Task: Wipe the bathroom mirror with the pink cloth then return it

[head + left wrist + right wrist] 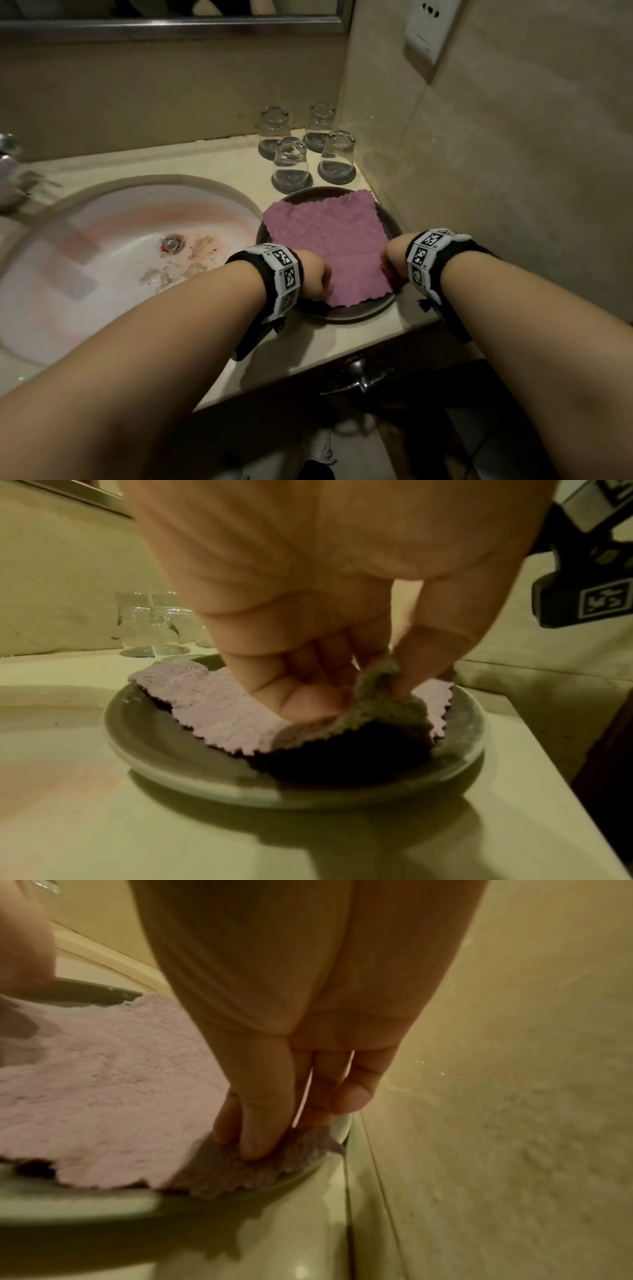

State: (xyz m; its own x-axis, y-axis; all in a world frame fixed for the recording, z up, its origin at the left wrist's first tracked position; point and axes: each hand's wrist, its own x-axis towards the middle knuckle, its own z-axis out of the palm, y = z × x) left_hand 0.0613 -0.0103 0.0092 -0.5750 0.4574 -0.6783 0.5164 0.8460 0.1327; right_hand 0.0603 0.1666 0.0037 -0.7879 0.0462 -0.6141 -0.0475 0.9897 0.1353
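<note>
The pink cloth (329,233) lies spread on a dark round plate (359,313) to the right of the basin. My left hand (315,277) is at its near left corner. In the left wrist view, thumb and fingers of that hand (359,696) pinch the cloth (212,704) and lift a small fold off the plate (308,791). My right hand (394,265) is at the near right corner; in the right wrist view this hand (260,1137) pinches the cloth (103,1096) edge against the plate (68,1207) rim. The mirror (171,7) shows only as a strip along the top.
Several upturned glasses (291,164) stand on coasters just behind the plate. The white basin (102,246) with grime near its drain is on the left, a faucet (7,164) at the far left. The tiled wall with a socket (428,31) is close on the right.
</note>
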